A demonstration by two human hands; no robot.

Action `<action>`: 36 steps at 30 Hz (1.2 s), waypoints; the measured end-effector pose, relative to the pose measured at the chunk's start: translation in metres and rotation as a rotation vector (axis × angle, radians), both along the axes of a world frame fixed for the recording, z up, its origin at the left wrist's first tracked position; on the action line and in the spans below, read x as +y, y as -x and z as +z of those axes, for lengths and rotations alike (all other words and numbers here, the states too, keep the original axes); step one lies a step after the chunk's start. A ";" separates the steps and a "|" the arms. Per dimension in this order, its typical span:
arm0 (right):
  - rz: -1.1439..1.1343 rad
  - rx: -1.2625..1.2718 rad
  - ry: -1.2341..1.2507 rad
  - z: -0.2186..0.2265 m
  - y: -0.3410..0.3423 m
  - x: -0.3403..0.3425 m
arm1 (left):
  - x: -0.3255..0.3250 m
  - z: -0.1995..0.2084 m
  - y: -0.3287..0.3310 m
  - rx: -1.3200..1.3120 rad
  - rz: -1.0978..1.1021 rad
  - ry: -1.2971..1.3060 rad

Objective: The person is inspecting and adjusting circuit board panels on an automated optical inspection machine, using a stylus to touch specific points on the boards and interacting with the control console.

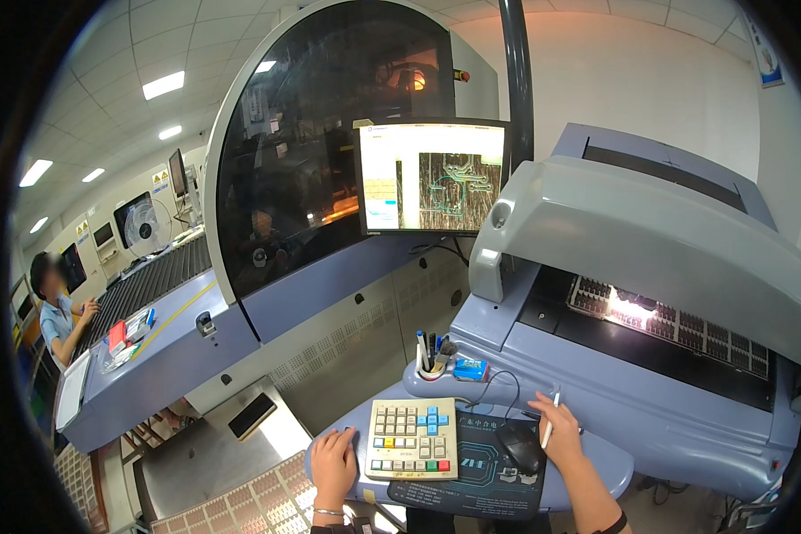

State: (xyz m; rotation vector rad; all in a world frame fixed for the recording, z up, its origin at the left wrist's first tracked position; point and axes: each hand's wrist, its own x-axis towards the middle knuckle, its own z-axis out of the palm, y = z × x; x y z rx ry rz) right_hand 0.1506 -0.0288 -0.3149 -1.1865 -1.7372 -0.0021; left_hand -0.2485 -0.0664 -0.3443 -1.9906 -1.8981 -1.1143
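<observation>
My left hand (334, 462) lies on the blue desk edge just left of a cream keypad (412, 439), fingers stretched out and nothing in them. The keypad has white, blue, yellow, green and red keys. On the right, my right hand (558, 431) is closed around a slim white pen (550, 420), held upright and tilted. That hand is beside a black computer mouse (520, 448), which rests on a dark printed mouse pad (467, 491). Behind these, a monitor (433, 178) displays a magnified pattern with green outlines.
A pen holder (433, 363) and a small blue box (472, 370) stand behind the keypad. At the right, a machine bed (543, 307) bears a lit panel of parts (685, 327). A phone (253, 416) lies on a metal surface at lower left. A co-worker (55, 307) is at far left.
</observation>
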 end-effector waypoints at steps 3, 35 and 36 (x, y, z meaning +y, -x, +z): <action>0.002 0.001 -0.003 0.000 0.000 0.000 | 0.001 0.002 -0.001 0.007 -0.001 0.010; 0.006 0.020 0.000 0.001 0.001 -0.001 | -0.001 0.001 -0.001 -0.010 0.000 -0.008; 0.009 0.019 0.005 0.002 0.001 -0.002 | -0.001 0.001 -0.001 -0.011 0.003 -0.007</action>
